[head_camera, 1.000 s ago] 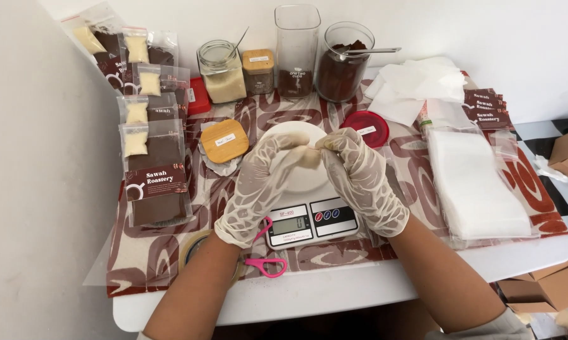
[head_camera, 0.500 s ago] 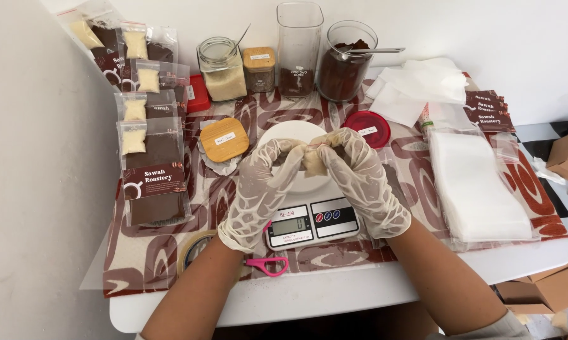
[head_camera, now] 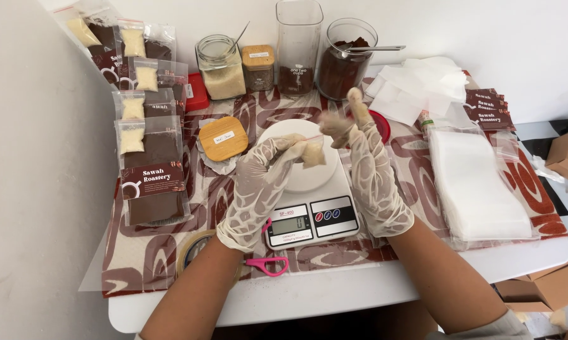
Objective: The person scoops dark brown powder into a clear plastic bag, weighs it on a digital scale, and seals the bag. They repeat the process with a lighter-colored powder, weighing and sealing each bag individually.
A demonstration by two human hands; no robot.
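Note:
Both my hands wear thin clear gloves and hover over a white kitchen scale (head_camera: 312, 217) with a round white plate (head_camera: 296, 135) on it. My left hand (head_camera: 258, 189) pinches a small clear bag of pale sugar (head_camera: 312, 153) by its top edge, so the bag hangs above the plate. My right hand (head_camera: 369, 170) is raised just right of the bag, with fingers lifted and apart; whether a fingertip touches the bag's top I cannot tell.
Glass jars of sugar (head_camera: 221, 66) and dark coffee grounds (head_camera: 344, 60) stand at the back. Filled packets (head_camera: 148, 179) line the left side. A stack of clear bags (head_camera: 479, 189) lies right. Pink scissors (head_camera: 268, 264), a tape roll (head_camera: 192, 249) and a wooden lid (head_camera: 223, 138) lie near.
My hands have parted: earlier both pressed the small bag together over the plate. Now the left alone holds it and the right has lifted up and to the right.

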